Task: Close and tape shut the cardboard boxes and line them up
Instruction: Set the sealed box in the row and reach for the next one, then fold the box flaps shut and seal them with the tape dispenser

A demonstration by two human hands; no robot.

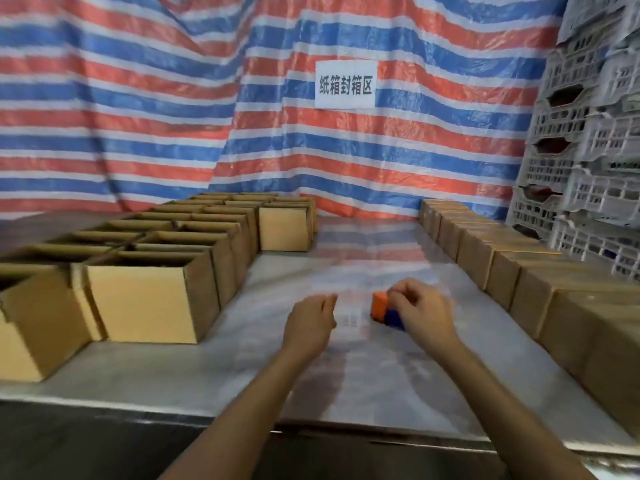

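Observation:
Several open cardboard boxes (145,303) stand in rows on the left of the metal table (363,375). A line of closed boxes (540,282) runs along the right side. In the middle of the table lies an orange and blue tape dispenser (381,308). My right hand (422,306) is over it, fingers curled round its top. My left hand (310,320) hovers just left of the dispenser with loosely bent fingers, holding nothing. The picture is blurred by motion.
A striped red, blue and white tarp (173,116) hangs behind the table with a white paper sign (345,84) on it. Stacked grey plastic crates (585,150) rise at the right. The table's front edge (311,427) is near me.

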